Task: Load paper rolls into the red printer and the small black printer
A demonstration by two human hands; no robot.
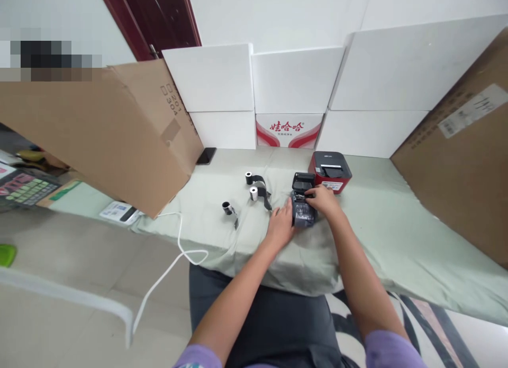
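A small black portable printer (pixel 305 215) lies on the cloth-covered table, its lid (pixel 304 178) tipped back toward the far side. My left hand (pixel 281 223) holds the printer along its left side, thumb and fingers against the casing. From the right, my right hand (pixel 323 198) reaches over the open compartment with its fingers bent together; what they pinch there, if anything, is too small to make out. Left of the printer stand two white-ended paper rolls, the farther roll (pixel 248 177) and the nearer roll (pixel 253 194), with dark strips trailing. A dark roll (pixel 226 208) is farther left.
A red and black desktop printer (pixel 330 171) stands just beyond my right hand. Cardboard panels, left (pixel 143 140) and right (pixel 456 145), and white boxes (pixel 293 82) enclose the table. A phone (pixel 206 155) lies at the back left; a white cable (pixel 180 235) hangs over the front edge.
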